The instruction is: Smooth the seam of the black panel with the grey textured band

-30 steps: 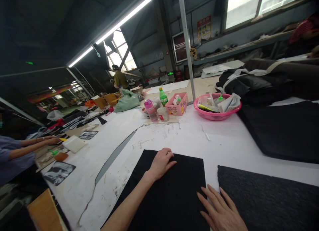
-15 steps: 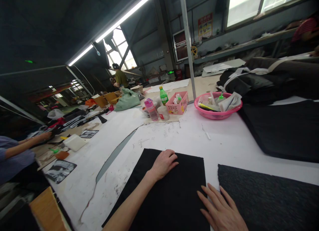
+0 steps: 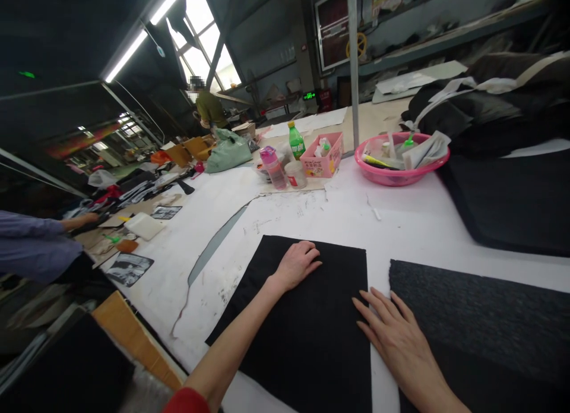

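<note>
A black rectangular fabric panel (image 3: 312, 318) lies flat on the white table (image 3: 338, 223) in front of me. My left hand (image 3: 297, 264) rests palm down on the panel near its far edge, fingers slightly curled and holding nothing. My right hand (image 3: 394, 330) lies flat with fingers spread over the panel's right edge, in the gap beside a second dark textured panel (image 3: 481, 324).
A pink basin (image 3: 401, 160) of tools, a pink box (image 3: 323, 157), a green bottle (image 3: 294, 141) and a pink bottle (image 3: 271, 166) stand at the back. Black fabric (image 3: 512, 193) is stacked at the right. Another person's sleeve (image 3: 35, 246) works at the left; one more stands far off.
The view has tipped down and nearer, so both hands sit higher in the picture. My hands stay flat on the black panel. The person at the left has reached further away.
</note>
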Tool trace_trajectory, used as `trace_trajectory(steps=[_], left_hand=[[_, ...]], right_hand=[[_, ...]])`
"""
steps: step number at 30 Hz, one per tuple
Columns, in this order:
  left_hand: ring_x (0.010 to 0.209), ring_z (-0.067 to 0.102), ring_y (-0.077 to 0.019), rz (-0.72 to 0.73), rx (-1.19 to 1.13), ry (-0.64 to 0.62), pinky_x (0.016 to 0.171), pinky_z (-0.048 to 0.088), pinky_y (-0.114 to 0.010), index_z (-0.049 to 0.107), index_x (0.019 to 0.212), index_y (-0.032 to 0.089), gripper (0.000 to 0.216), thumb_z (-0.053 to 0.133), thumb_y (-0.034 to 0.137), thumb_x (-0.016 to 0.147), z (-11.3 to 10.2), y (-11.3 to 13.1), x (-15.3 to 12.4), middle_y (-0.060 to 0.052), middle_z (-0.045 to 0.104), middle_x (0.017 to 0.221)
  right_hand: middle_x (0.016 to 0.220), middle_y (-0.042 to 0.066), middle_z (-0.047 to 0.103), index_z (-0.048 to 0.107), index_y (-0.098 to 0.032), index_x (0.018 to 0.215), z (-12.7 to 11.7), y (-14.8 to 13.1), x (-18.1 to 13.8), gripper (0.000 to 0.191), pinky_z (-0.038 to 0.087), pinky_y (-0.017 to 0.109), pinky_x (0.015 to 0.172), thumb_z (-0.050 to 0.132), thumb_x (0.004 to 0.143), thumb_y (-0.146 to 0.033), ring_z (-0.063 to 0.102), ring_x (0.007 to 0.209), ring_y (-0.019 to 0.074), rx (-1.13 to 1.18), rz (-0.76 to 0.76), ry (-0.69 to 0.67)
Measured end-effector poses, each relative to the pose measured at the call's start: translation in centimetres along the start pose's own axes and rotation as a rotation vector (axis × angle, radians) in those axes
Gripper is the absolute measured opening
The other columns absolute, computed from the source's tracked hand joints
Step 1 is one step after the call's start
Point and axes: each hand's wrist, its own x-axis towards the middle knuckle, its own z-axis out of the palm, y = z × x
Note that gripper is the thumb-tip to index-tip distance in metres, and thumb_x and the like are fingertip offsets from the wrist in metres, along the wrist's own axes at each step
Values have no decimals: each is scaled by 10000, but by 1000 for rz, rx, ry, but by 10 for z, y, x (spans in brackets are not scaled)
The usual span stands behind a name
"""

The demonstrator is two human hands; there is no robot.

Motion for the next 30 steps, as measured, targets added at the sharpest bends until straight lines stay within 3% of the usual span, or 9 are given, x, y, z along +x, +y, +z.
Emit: trace_trajectory(steps=[8,15,21,26,30], left_hand=[[1177,511,-231,-9,-58,-16,973,438,-385,570,1136,209,315,560,446,929,-9,25,-28,-88,553,1210],[1247,465,-240,-56,-80,-43,1047,390,-405,567,1183,190,320,551,399,942,-18,32,-50,-104,533,1257],[1204,502,-223,-99,-133,-70,999,436,-369,592,1117,199,274,561,403,937,-34,68,-90,-89,560,1202],[1244,485,-250,-141,-152,-87,1042,412,-406,592,1152,205,310,599,403,913,-30,88,-130,-99,562,1240],[1251,486,-253,-165,-129,-42,1066,398,-429,593,1177,202,303,581,373,928,-23,87,-139,-103,569,1249]], right_hand=[[1363,65,477,565,-223,1305,-7,-5,4,390,259,521,1105,294,1053,-347,377,1302,277,33,28,-47],[1397,90,438,556,-180,1312,-10,-7,3,415,221,520,1122,269,1066,-351,332,1330,283,51,35,-94],[1404,90,430,547,-193,1327,-12,-9,4,375,218,515,1124,309,1059,-304,331,1333,285,41,28,-106],[1408,97,424,537,-187,1338,-14,-9,4,367,208,510,1132,330,1060,-308,319,1341,284,56,40,-116],[1392,98,441,543,-185,1329,-10,-9,4,342,231,511,1124,383,1045,-290,346,1324,292,83,36,-82]])
